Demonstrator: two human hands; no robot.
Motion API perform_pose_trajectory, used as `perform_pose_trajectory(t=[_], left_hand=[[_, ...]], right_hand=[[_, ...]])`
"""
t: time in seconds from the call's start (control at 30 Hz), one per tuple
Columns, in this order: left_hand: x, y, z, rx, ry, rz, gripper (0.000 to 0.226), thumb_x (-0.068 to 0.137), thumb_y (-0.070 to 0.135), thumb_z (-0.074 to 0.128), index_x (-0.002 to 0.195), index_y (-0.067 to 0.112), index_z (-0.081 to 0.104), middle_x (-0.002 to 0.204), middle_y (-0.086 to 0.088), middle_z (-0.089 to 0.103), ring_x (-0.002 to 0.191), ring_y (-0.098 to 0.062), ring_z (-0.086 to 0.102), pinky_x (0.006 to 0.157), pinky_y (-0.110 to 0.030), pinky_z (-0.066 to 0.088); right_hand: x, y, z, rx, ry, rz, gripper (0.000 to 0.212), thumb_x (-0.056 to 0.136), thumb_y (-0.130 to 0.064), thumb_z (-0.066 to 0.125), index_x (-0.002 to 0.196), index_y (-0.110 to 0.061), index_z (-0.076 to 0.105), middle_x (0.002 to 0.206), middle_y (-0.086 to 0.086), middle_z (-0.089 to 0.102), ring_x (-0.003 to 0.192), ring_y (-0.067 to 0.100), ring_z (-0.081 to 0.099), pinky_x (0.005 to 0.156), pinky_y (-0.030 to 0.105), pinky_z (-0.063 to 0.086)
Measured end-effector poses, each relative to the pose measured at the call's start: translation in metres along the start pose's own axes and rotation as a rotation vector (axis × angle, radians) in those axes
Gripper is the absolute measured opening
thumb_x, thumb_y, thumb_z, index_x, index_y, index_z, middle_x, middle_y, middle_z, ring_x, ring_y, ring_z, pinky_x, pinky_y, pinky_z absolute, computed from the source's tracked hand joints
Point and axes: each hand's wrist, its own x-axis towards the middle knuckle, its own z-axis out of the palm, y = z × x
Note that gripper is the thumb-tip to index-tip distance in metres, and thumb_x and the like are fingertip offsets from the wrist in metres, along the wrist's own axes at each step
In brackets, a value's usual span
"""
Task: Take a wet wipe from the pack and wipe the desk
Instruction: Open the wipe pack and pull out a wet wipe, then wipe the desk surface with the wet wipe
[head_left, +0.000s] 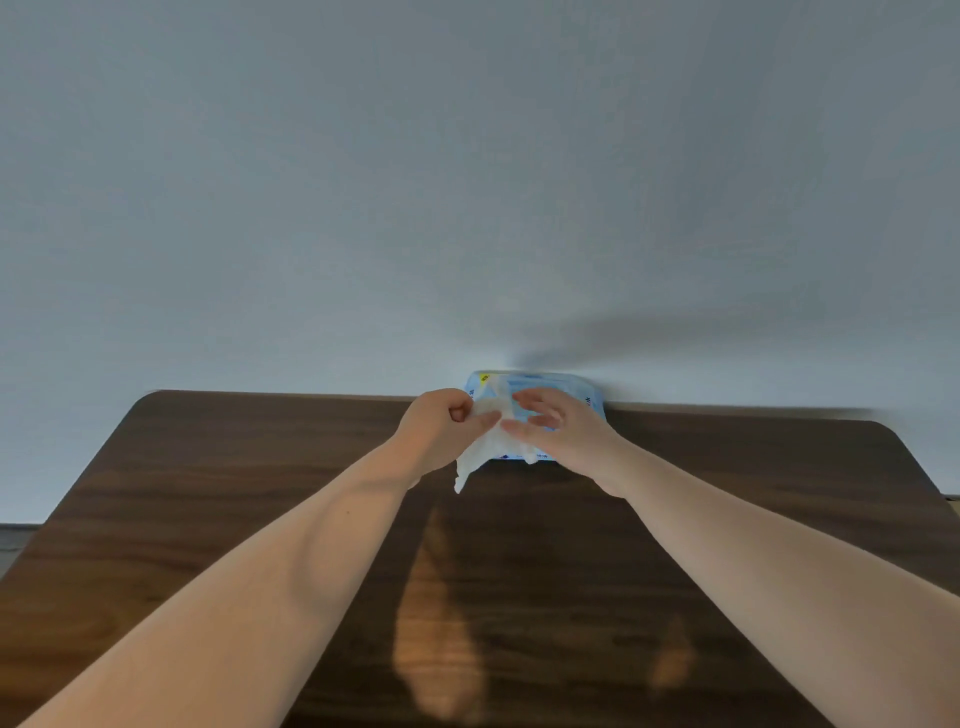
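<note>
Desk (208, 493) holds pack (550, 387); left hand (441, 431) pinches wipe (470, 460).

Forearms extended toward the pack (550, 385); left hand (441, 431) pinches wet wipe (471, 461), right hand (571, 436) loosely spread over pack.
</note>
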Motion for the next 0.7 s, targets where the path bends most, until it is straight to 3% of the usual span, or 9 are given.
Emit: perform_pose_trajectory(t=[0.13,0.2,0.27,0.37,0.47,0.53,0.6,0.67,0.7], left_hand=[[-0.004,0.000,-0.009,-0.086,-0.001,-0.060,0.038,0.086,0.029,0.066,0.063,0.012,0.041,0.059,0.001,0.031,0.058,-0.015,0.031,0.056,-0.024,0.025],[-0.005,-0.002,-0.013,-0.141,-0.014,-0.083,0.036,0.086,0.029,0.066,0.064,0.014,0.042,0.062,0.001,0.035,0.062,-0.016,0.035,0.060,-0.025,0.028],[-0.007,-0.005,-0.018,-0.158,-0.039,-0.076,0.037,0.086,0.028,0.066,0.063,0.015,0.041,0.063,0.001,0.035,0.063,-0.016,0.036,0.061,-0.026,0.030],[-0.010,-0.014,-0.027,0.015,-0.049,-0.032,0.026,0.085,0.019,0.065,0.071,0.014,0.044,0.068,0.002,0.040,0.065,-0.015,0.039,0.062,-0.025,0.031],[-0.012,-0.028,-0.034,0.331,-0.015,-0.001,0.004,0.086,0.018,0.059,0.089,0.017,0.058,0.089,0.003,0.059,0.086,-0.018,0.056,0.068,-0.026,0.041],[-0.015,-0.039,-0.036,0.419,0.059,-0.019,0.020,0.087,0.025,0.059,0.107,0.020,0.061,0.107,0.002,0.064,0.102,-0.021,0.059,0.081,-0.032,0.047],[-0.020,-0.048,-0.038,0.430,0.149,-0.023,0.040,0.089,0.031,0.059,0.127,0.021,0.054,0.127,0.001,0.060,0.117,-0.022,0.055,0.093,-0.037,0.047],[-0.025,-0.058,-0.041,0.482,0.143,-0.045,0.054,0.092,0.036,0.056,0.141,0.020,0.041,0.142,0.001,0.049,0.130,-0.023,0.045,0.102,-0.042,0.042],[-0.027,-0.064,-0.043,0.523,0.112,-0.061,0.057,0.093,0.038,0.054,0.144,0.020,0.036,0.146,0.000,0.044,0.134,-0.024,0.040,0.104,-0.043,0.039]], right_hand=[[-0.003,-0.003,0.014,-0.312,-0.060,-0.132,0.082,0.077,-0.032,0.078,0.145,-0.030,0.032,0.130,-0.016,0.048,0.119,0.003,0.045,0.097,0.023,0.034],[-0.003,-0.004,0.019,-0.396,-0.066,-0.160,0.068,0.083,-0.022,0.073,0.141,-0.028,0.039,0.119,-0.016,0.053,0.109,0.002,0.049,0.091,0.020,0.037],[-0.003,-0.004,0.020,-0.502,-0.025,-0.167,0.015,0.092,-0.021,0.060,0.107,-0.023,0.062,0.090,-0.015,0.057,0.082,0.004,0.053,0.070,0.017,0.039],[-0.008,-0.012,0.019,-0.503,-0.010,-0.121,0.029,0.098,-0.027,0.045,0.074,-0.013,0.052,0.065,-0.002,0.044,0.060,0.012,0.040,0.054,0.023,0.028],[-0.014,-0.020,0.017,-0.322,-0.004,-0.043,0.035,0.099,-0.027,0.041,0.101,0.000,0.063,0.087,0.021,0.059,0.075,0.027,0.053,0.065,0.027,0.032],[-0.013,-0.022,0.020,-0.285,0.061,-0.032,0.042,0.098,-0.025,0.040,0.123,0.005,0.054,0.089,0.023,0.060,0.075,0.027,0.054,0.065,0.029,0.032],[-0.012,-0.022,0.029,-0.379,0.140,-0.079,0.043,0.099,-0.025,0.036,0.132,-0.002,0.051,0.079,0.007,0.058,0.066,0.016,0.050,0.059,0.025,0.033],[-0.014,-0.018,0.043,-0.577,0.167,-0.159,0.044,0.100,-0.022,0.034,0.143,-0.015,0.042,0.122,0.004,0.061,0.105,0.018,0.058,0.080,0.028,0.044],[-0.015,-0.012,0.052,-0.680,0.153,-0.208,0.045,0.101,-0.022,0.034,0.145,-0.016,0.038,0.143,0.002,0.048,0.129,0.018,0.046,0.096,0.031,0.042]])
